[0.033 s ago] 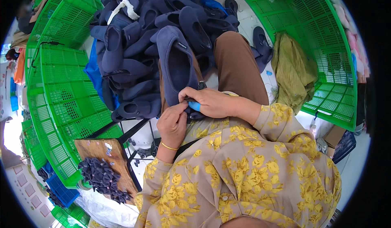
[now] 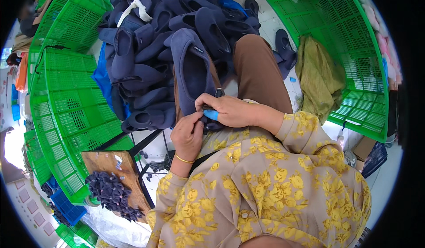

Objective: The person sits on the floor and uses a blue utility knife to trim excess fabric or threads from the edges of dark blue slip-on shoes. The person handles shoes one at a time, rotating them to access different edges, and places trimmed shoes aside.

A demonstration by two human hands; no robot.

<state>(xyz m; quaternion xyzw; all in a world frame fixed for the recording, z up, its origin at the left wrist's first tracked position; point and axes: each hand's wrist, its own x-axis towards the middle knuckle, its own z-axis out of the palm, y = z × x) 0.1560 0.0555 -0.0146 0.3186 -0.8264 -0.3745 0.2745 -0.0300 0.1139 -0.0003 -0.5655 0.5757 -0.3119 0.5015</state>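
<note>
A navy slip-on shoe (image 2: 191,77) lies across my lap, toe pointing away, its opening facing up and a small label on its inner edge. My right hand (image 2: 232,110) is closed on its heel end, with blue tape round one finger. Just left of it, my left hand (image 2: 187,137) pinches with thumb and forefinger at the heel. Whatever sits between those fingertips is too small to make out. A small black object (image 2: 219,92) shows by my right knuckles; its kind is unclear.
A heap of navy shoes (image 2: 146,77) lies ahead, a white strip (image 2: 135,11) on top. Green plastic crates (image 2: 66,128) stand at left, another green crate (image 2: 354,57) at right beside an olive sack (image 2: 318,77). Dark fabric pieces (image 2: 110,192) pile on a wooden board (image 2: 99,159).
</note>
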